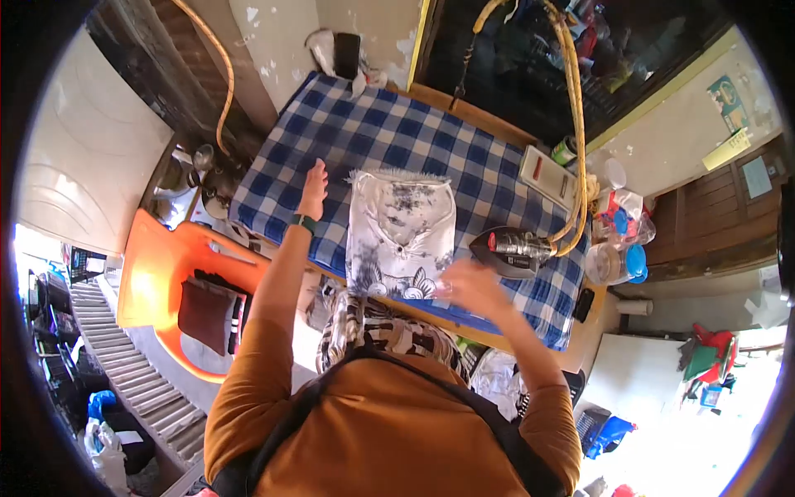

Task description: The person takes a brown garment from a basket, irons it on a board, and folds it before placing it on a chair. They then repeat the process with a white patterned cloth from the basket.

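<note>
A folded white and grey patterned shirt (403,228) lies on the blue checked cloth (290,149) that covers the table. My left hand (314,192) is over the cloth to the left of the shirt, apart from it, with fingers extended and nothing held. At the shirt's lower right corner is my right hand (472,287), blurred by motion, its fingers hard to make out. A dark iron (509,252) rests on the cloth just right of the shirt, beyond my right hand, its cord wrapped in yellowish covering.
An orange chair (153,273) holding folded dark clothes (207,311) stands at the left. At the table's right are a white tray (548,176), a jar with a blue lid (611,263) and a green can (565,151). The iron's cord (577,108) hangs from above.
</note>
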### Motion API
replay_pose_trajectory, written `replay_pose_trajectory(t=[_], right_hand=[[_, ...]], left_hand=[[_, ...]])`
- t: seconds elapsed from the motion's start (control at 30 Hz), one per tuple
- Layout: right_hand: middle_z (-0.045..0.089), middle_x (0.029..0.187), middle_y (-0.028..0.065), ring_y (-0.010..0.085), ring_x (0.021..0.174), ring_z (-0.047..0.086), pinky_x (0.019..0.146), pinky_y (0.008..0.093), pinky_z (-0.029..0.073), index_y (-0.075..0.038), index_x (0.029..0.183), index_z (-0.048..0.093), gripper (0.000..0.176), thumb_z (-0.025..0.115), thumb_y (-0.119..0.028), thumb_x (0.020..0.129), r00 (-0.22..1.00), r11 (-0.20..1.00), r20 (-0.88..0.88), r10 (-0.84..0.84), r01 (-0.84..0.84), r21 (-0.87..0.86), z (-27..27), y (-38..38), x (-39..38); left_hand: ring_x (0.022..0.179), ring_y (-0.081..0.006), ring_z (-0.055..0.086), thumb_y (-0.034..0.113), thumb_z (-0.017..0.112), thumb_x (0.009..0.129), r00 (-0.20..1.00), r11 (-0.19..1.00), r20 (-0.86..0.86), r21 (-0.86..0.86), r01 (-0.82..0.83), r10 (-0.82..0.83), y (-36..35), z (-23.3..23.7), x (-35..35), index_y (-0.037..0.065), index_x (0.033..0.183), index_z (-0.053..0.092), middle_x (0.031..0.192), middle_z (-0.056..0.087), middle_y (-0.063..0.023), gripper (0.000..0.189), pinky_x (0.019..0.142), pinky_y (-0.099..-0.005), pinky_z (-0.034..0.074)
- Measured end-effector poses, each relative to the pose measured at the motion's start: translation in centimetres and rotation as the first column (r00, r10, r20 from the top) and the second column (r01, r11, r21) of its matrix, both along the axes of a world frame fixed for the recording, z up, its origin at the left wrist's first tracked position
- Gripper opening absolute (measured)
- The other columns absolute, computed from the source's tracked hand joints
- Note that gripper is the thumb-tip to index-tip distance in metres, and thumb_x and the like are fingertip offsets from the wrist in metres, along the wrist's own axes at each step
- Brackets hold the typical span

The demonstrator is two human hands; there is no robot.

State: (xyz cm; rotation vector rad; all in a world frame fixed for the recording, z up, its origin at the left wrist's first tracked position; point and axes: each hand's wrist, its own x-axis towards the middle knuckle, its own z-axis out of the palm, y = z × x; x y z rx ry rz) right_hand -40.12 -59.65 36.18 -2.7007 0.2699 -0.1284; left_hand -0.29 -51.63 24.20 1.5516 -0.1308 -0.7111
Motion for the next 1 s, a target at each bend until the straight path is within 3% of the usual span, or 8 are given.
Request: replay_pose_trajectory(t=[0.1, 0.13, 0.2, 0.33, 0.4, 0.57, 0.7, 1.0], right_hand=[[0.057, 0.1, 0.0109, 0.0297, 0.102, 0.051, 0.09, 0.0411, 0.039, -0.01, 0.118, 0.057, 0.069, 0.079, -0.041, 0.06, 0.929, 0.821, 0.008, -0.369, 0.33, -0.466, 4.5, -6.9, -2.4], [0.057, 0.103, 0.0118, 0.0315, 0.101, 0.052, 0.089, 0.0415, 0.04, -0.01, 0.118, 0.058, 0.074, 0.081, -0.042, 0.056, 0.898, 0.858, -0.145, -0.416, 0.334, -0.389, 2.7, -10.6, -4.4], [0.059, 0.102, 0.0127, 0.0322, 0.099, 0.056, 0.085, 0.0411, 0.044, -0.008, 0.113, 0.062, 0.069, 0.082, -0.041, 0.056, 0.894, 0.929, -0.285, -0.345, 0.283, -0.237, 1.3, -15.5, -5.2], [0.064, 0.083, 0.0114, 0.0237, 0.079, 0.062, 0.073, 0.0361, 0.049, -0.003, 0.11, 0.063, 0.064, 0.08, -0.042, 0.063, 0.887, 0.978, -0.42, -0.192, 0.211, -0.003, 0.1, -17.7, -3.9], [0.062, 0.069, 0.0068, 0.0176, 0.059, 0.06, 0.058, 0.031, 0.049, 0.002, 0.106, 0.063, 0.061, 0.08, -0.042, 0.067, 0.745, 0.737, -0.495, -0.448, 0.621, 0.268, -0.3, -17.6, -3.1], [0.061, 0.065, 0.0058, 0.0129, 0.049, 0.057, 0.047, 0.0267, 0.047, 0.001, 0.108, 0.058, 0.055, 0.076, -0.037, 0.073, 0.479, 0.328, -0.462, -0.746, 0.869, 0.37, 1.8, -12.3, 0.9], [0.068, 0.083, 0.0178, 0.0284, 0.072, 0.068, 0.064, 0.0367, 0.053, 0.003, 0.123, 0.052, 0.075, 0.074, -0.045, 0.068, 0.516, 0.419, -0.368, -0.773, 0.852, 0.315, 1.8, -4.5, 0.9], [0.066, 0.089, 0.0259, 0.0413, 0.089, 0.064, 0.078, 0.0449, 0.051, -0.001, 0.113, 0.06, 0.064, 0.071, -0.046, 0.069, 0.556, 0.474, -0.326, -0.765, 0.828, 0.3, -3.4, 2.1, 7.0]], left_hand=[[0.099, -0.0219, 0.058, 0.037, 0.059, 0.088, 0.727, 0.936, 0.602, 0.111, 0.333, -0.33, 1.5, -2.5, -1.4, 0.011, 0.107, 0.063, 0.105, 0.064, -0.0072, 0.032, 0.092, -0.0348, 0.038], [0.099, -0.0219, 0.058, 0.037, 0.059, 0.088, 0.733, 0.935, 0.592, 0.118, 0.334, -0.337, 1.9, -1.8, -2.5, 0.011, 0.107, 0.063, 0.105, 0.064, -0.0072, 0.032, 0.092, -0.0348, 0.038], [0.092, -0.0224, 0.059, 0.019, 0.063, 0.084, 0.217, 0.771, 0.835, 0.325, 0.547, -0.506, 1.5, 1.5, -6.0, 0.011, 0.093, 0.066, 0.095, 0.066, -0.0027, 0.012, 0.086, -0.0369, 0.041], [0.093, -0.0239, 0.058, 0.025, 0.063, 0.084, 0.059, 0.555, 0.741, 0.444, 0.704, -0.669, -1.2, -0.7, -10.7, 0.013, 0.094, 0.065, 0.094, 0.065, -0.0021, 0.016, 0.085, -0.0388, 0.04], [0.094, -0.0237, 0.056, 0.026, 0.063, 0.084, 0.112, 0.632, 0.789, 0.389, 0.67, -0.604, -2.6, -1.7, -13.5, 0.014, 0.093, 0.066, 0.095, 0.064, -0.0015, 0.015, 0.085, -0.0403, 0.039], [0.089, -0.0254, 0.058, 0.025, 0.074, 0.071, 0.107, 0.602, 0.694, 0.525, 0.602, -0.712, -4.5, -2.7, -15.5, 0.012, 0.087, 0.06, 0.09, 0.064, -0.0023, 0.025, 0.08, -0.0402, 0.042], [0.072, -0.0227, 0.064, 0.017, 0.077, 0.065, 0.441, 0.516, 0.304, 0.24, 0.822, -0.844, -5.5, -1.9, -13.4, 0.007, 0.089, 0.058, 0.079, 0.065, -0.0062, 0.032, 0.065, -0.0328, 0.049], [0.074, -0.0186, 0.064, 0.004, 0.069, 0.07, 0.6, 0.676, 0.361, 0.132, 0.725, -0.714, -5.1, -1.2, -10.8, 0.003, 0.094, 0.055, 0.076, 0.065, -0.0078, 0.028, 0.067, -0.0298, 0.049]])
